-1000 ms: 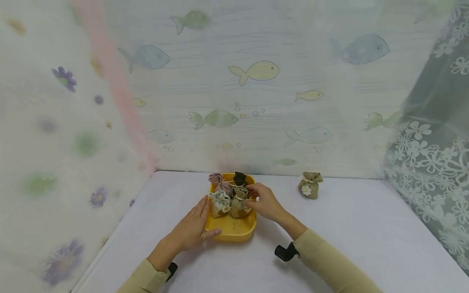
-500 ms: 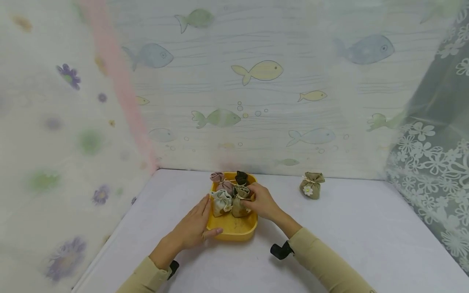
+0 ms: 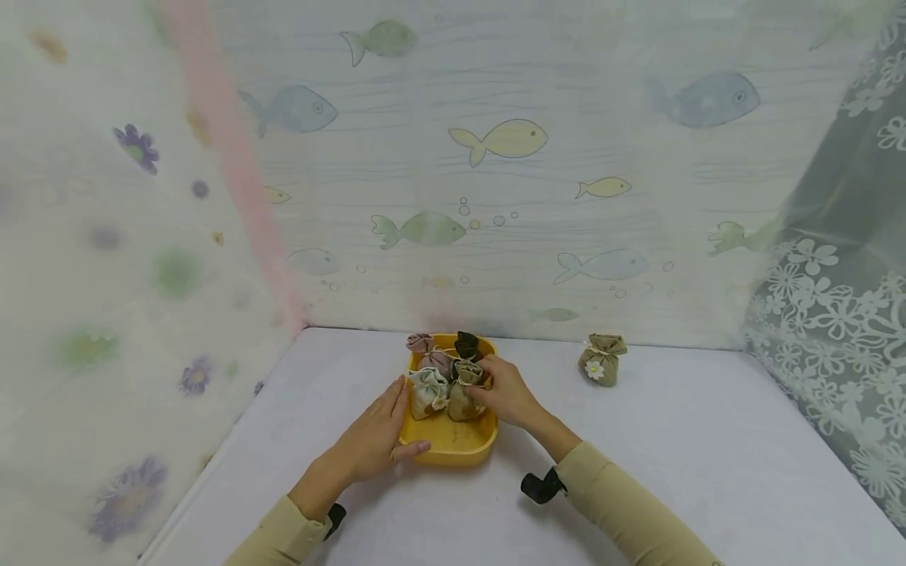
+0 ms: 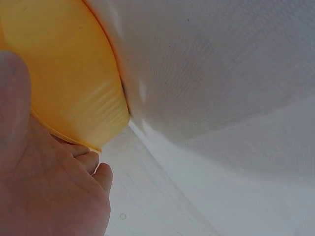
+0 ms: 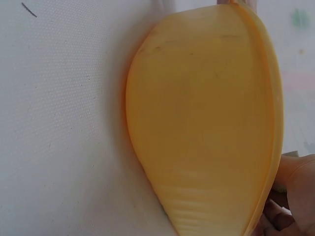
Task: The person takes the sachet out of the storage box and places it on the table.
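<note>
We see the left hand (image 3: 368, 436), fingers nearly straight, only resting against the side of the yellow tray (image 3: 453, 457), while the right hand (image 3: 511, 393) pinches an olive pouch (image 3: 463, 405) inside it. Left of the right hand we find a pale pouch (image 3: 423, 401); well to that hand's right, a khaki pouch (image 3: 603, 362) stands on the counter (image 3: 637, 440).
</note>
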Demonstrator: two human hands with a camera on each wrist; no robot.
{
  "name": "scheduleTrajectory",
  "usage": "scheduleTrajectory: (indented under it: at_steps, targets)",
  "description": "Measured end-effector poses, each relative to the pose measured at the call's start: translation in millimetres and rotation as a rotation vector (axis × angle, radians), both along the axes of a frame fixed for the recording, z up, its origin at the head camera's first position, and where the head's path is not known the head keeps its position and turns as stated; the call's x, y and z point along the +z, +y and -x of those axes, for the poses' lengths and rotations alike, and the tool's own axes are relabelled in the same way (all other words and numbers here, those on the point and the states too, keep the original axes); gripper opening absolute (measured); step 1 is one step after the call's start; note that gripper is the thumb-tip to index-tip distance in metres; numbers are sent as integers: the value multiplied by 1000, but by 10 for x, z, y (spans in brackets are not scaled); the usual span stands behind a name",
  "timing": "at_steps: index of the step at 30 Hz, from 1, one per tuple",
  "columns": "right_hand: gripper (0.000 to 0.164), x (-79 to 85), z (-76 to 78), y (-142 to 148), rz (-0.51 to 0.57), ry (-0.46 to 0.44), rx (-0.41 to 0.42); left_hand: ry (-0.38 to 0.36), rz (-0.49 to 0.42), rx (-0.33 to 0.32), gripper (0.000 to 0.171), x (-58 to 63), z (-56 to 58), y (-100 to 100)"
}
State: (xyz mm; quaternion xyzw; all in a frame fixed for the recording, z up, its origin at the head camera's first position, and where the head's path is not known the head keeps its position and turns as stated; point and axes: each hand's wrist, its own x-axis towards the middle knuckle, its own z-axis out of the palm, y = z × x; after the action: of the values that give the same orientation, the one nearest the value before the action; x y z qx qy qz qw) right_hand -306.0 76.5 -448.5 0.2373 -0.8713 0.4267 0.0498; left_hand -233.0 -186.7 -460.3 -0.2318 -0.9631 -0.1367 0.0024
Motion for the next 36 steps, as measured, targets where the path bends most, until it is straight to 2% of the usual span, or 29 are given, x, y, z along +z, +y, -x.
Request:
scheduleTrajectory:
  at_steps: [9,24,31,36]
  targets:
    - [14,9,6,11,-4,33,13,-7,6,-5,103,25,-3,0]
    - [19,32,-6,36,17,32,28,10,-2,-13,101,41,-5,17]
    - [20,25,-10,47,18,0,-8,20,-21,-16,104,-58,23,-17]
    - [16,86,-36,77,43,16,12,8,-19,-9,102,-1,-8,12]
